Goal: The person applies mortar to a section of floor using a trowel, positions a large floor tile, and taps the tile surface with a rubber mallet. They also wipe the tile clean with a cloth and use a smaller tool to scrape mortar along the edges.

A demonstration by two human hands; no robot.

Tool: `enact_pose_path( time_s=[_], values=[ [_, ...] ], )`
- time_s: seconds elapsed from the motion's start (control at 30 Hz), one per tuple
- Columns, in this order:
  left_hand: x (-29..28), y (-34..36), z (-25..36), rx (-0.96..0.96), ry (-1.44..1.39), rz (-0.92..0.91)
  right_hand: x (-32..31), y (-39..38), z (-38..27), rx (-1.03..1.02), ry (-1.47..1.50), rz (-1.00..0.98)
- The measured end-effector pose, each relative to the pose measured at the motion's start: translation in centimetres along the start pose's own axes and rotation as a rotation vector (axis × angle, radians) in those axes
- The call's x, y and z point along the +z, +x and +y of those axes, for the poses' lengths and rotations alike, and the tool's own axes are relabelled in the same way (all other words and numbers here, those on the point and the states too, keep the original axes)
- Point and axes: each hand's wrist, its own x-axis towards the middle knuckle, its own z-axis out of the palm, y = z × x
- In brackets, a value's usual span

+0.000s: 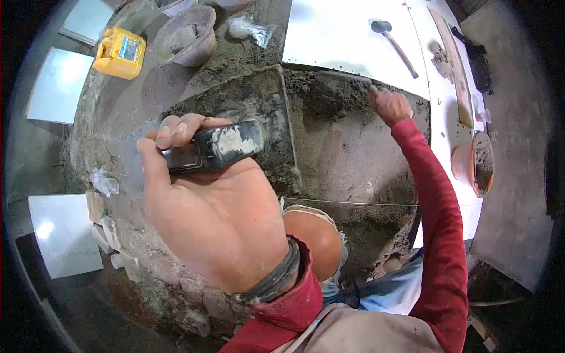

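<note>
Close in front of me, my left hand (215, 194) is turned palm up, its fingers wrapped around the black handle of a plastering trowel (226, 146). The handle has a pale, worn patch. Behind it spreads the flat, squarish blade, smeared with grey mortar. Farther right, my right hand (393, 107) reaches to where a white tile (347, 41) meets the wet mortar bed (347, 135). One finger points at that edge and the others are curled in. Anything between the fingertips is too small to make out.
A rubber mallet (394, 48) lies on the white tiles. At right are a wooden strip (453, 67) and an orange-brown bucket (463, 165). A yellow jerrycan (120, 53), a mortar-stained basin (203, 44) and plastic bags (250, 29) stand far left. A taut string (353, 203) crosses the mortar.
</note>
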Motion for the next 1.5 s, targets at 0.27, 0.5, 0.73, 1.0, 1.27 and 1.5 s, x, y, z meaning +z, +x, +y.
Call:
enact_pose_path(
  time_s=[0.27, 0.5, 0.73, 1.0, 1.27, 1.5],
  values=[
    [-0.1, -0.3, -0.8, -0.062, -0.053, -0.039, -0.6, 0.4, 6.5, -0.093, -0.335, -0.035],
    [-1.1, 0.5, 1.3, -0.05, -0.107, -0.019, -0.7, -6.1, 12.0, -0.019, -0.07, -0.175],
    [-1.1, 0.0, 1.4, 0.057, -0.014, 0.045, 6.6, -7.4, 5.2, 0.253, 0.233, -0.041],
    [-0.7, 0.0, 0.1, -0.104, -0.071, -0.101, 1.3, -7.0, 2.8, 0.117, 0.184, -0.096],
    [-0.5, -0.1, 0.8, -0.05, -0.027, -0.045, 1.9, -6.0, -2.2, 0.049, 0.229, -0.025],
    [0.0, -0.8, -0.5, -0.016, -0.035, 0.005, 4.1, -5.5, -3.5, 0.17, 0.289, 0.031]
  ],
)
